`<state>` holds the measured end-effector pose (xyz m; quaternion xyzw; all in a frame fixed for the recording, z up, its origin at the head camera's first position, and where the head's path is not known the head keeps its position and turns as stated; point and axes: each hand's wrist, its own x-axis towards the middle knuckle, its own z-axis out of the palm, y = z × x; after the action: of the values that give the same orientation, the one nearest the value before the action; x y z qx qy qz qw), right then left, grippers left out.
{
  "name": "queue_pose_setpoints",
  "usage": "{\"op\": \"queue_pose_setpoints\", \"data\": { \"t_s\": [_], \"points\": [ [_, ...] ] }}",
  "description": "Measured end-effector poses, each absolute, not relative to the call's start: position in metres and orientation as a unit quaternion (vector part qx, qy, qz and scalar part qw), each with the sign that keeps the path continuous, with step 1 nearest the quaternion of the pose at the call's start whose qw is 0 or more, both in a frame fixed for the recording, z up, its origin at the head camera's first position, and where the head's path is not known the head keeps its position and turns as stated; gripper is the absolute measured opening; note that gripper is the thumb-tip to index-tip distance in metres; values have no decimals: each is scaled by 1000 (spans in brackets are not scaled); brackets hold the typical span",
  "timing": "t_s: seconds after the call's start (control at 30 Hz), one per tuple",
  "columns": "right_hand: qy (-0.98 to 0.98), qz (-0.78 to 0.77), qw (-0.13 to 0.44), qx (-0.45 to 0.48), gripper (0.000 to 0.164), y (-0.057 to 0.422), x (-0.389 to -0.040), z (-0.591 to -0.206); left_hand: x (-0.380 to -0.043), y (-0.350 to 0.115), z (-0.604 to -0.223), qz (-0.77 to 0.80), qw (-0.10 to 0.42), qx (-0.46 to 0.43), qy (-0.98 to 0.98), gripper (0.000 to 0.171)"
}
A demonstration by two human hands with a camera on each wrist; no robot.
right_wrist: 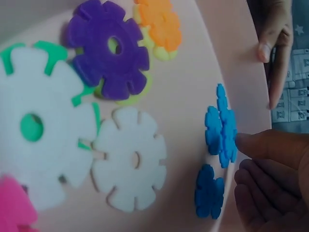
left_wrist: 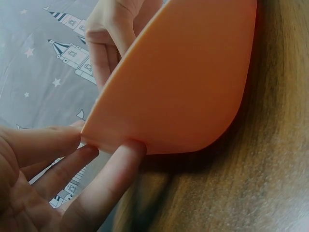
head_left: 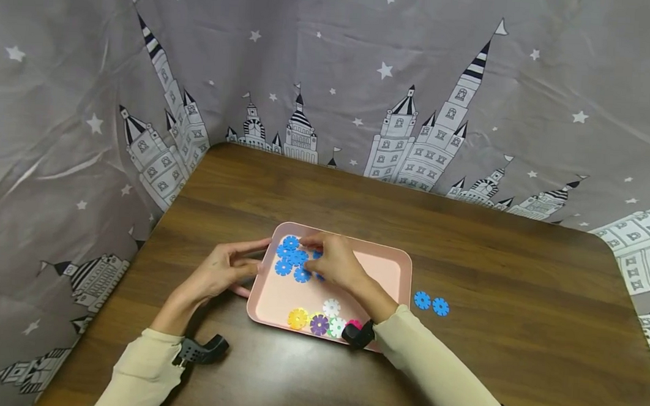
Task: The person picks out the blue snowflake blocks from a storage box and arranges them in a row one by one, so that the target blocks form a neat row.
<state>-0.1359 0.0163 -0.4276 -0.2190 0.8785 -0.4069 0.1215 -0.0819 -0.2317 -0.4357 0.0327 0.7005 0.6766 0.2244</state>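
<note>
A shallow pink tray (head_left: 384, 270) lies on the table. My left hand (head_left: 224, 271) rests at the tray's left end, and in the left wrist view its fairly straight fingers (left_wrist: 108, 186) touch the rim and outer wall. Reaching in from the right, my right hand (head_left: 335, 262) has bent fingers over a cluster of blue notched plastic discs (head_left: 284, 267). The right wrist view has a fingertip against the edge of the blue discs (right_wrist: 224, 128); I cannot tell whether one is pinched. Several more discs are partly covered by this hand.
Along the tray's near side lie a yellow disc (head_left: 298, 319), a purple disc (head_left: 319, 325), white discs (head_left: 332, 307) and a pink disc (head_left: 355, 323). Two blue discs (head_left: 431, 303) sit on the wooden table (head_left: 519, 287) right of the tray. A castle-print curtain (head_left: 332, 56) hangs behind.
</note>
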Motion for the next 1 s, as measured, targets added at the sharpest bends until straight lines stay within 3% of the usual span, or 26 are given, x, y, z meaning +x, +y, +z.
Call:
{"op": "queue_pose_setpoints", "data": {
  "t_s": [0.6, 1.0],
  "points": [
    [899, -335, 105, -262, 43, 1, -137, -432, -82, -229, -434, 683, 228, 36, 694, 59],
    [904, -282, 75, -312, 33, -2, -139, -434, -80, -230, -436, 687, 223, 40, 690, 58]
  ]
}}
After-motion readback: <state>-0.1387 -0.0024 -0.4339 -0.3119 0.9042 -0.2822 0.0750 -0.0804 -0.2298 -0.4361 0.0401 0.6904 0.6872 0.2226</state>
